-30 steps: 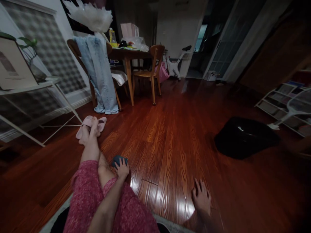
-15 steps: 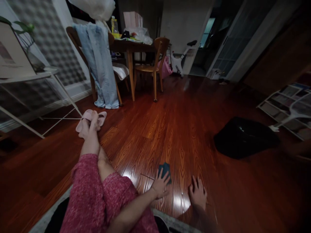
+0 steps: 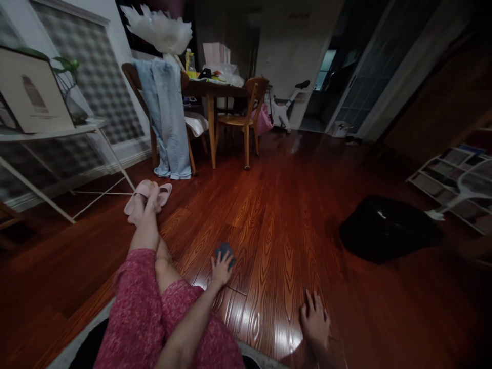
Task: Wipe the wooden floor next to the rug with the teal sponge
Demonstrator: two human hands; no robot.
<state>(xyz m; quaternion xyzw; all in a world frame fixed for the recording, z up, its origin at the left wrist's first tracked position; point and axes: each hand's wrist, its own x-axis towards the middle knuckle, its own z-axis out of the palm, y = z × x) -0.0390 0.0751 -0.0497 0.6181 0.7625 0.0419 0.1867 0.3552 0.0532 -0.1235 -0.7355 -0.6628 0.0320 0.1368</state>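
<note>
My left hand (image 3: 221, 270) is stretched out in front of my crossed legs, its fingers spread flat over a small dark blue-grey cloth (image 3: 227, 250). The cloth lies against the glossy red-brown wooden floor (image 3: 269, 225), and part of it is covered by my fingers. Farther right, my right hand (image 3: 316, 322) rests palm down on the boards with its fingers apart. Nothing is in it.
To the right sit a black rounded object (image 3: 388, 228) and a white shelf (image 3: 442, 177). Ahead stand a wooden chair (image 3: 238, 120), a table (image 3: 209, 95) and a chair draped with jeans (image 3: 169, 118). A white-framed stand (image 3: 111, 154) is at left, near my pink slippers (image 3: 164, 195).
My left hand has slid the cloth leftward and farther away across the floor. My right hand stays in place on the boards. The camera has tilted up slightly.
</note>
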